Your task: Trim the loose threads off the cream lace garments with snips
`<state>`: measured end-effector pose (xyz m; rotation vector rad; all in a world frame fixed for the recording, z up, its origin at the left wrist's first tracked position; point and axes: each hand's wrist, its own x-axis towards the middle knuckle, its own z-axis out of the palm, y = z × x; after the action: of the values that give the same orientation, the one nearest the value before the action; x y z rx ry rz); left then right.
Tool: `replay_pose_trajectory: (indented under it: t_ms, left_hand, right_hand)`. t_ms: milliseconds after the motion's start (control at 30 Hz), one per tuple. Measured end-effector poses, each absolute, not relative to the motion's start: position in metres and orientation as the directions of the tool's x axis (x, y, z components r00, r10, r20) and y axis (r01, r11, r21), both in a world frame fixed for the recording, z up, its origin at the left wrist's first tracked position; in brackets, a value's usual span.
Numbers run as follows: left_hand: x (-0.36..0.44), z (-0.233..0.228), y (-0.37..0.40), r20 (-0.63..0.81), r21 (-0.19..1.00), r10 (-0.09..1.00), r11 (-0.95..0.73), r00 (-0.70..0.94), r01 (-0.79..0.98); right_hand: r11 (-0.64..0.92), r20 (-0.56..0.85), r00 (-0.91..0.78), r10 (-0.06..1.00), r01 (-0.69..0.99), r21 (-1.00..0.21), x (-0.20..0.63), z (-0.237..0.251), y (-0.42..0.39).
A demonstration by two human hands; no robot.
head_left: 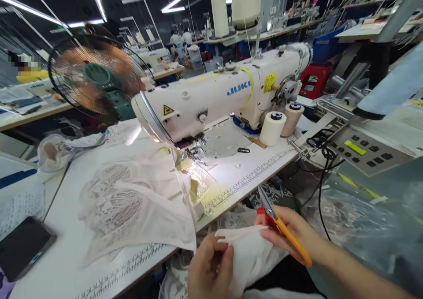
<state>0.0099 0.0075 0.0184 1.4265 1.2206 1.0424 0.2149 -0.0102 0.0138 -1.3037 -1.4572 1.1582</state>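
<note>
Below the front edge of the table, my left hand point(211, 266) pinches the edge of a white cloth piece point(249, 255) between thumb and fingers. My right hand point(294, 224) holds scissors point(291, 239) with orange and red handles, their blades pointing up and away from me. The thumb of that hand also presses on the cloth's upper edge. On the table lies a white garment with lace point(119, 197), its strip running up to the needle area of a white sewing machine point(211, 98). The lower part of the cloth hangs over my lap, partly out of view.
Two thread cones point(272, 129) and a razor blade point(243, 150) are on the table right of the needle. A phone point(24, 248) lies at the left edge. Behind stands a fan point(97, 76). A control panel point(360, 147) juts out at right, above plastic bags point(346, 215).
</note>
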Motion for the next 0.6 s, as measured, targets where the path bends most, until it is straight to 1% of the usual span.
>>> replay_pose_trajectory:
  t_ms: [100, 200, 267, 367, 467, 533, 600]
  left_hand:
    - [0.013, 0.023, 0.002, -0.089, 0.977, 0.994, 0.074, 0.068, 0.199]
    - [0.015, 0.024, 0.001, -0.110, 0.969, 0.994, 0.103, 0.019, 0.223]
    - [0.016, 0.023, 0.000, -0.135, 0.971, 0.991, 0.135, -0.014, 0.198]
    - [0.019, 0.023, -0.002, -0.182, 0.971, 0.981, 0.189, -0.063, 0.144]
    - [0.022, 0.024, -0.002, -0.205, 0.971, 0.973, 0.216, -0.102, 0.107]
    - [0.023, 0.025, 0.000, -0.221, 0.967, 0.969, 0.232, -0.110, 0.102]
    - [0.021, 0.024, 0.003, -0.263, 0.958, 0.962, 0.270, -0.080, 0.097]
  right_hand:
    - [0.060, 0.046, -0.070, 0.996, 0.208, -0.976, 0.212, 0.006, -0.013]
    - [0.032, 0.032, -0.002, 0.999, 0.133, -0.991, 0.209, -0.007, -0.018]
    - [0.026, 0.029, 0.031, 0.999, 0.112, -0.993, 0.207, -0.013, -0.020]
    - [0.036, 0.045, 0.076, 0.996, 0.113, -0.993, 0.205, -0.013, -0.021]
    - [0.007, 0.019, 0.106, 0.994, 0.112, -0.994, 0.204, -0.007, -0.020]
    - [-0.009, 0.005, 0.120, 0.993, 0.121, -0.993, 0.202, -0.005, -0.019]
    - [-0.009, 0.009, 0.142, 0.990, 0.124, -0.992, 0.200, -0.007, -0.020]
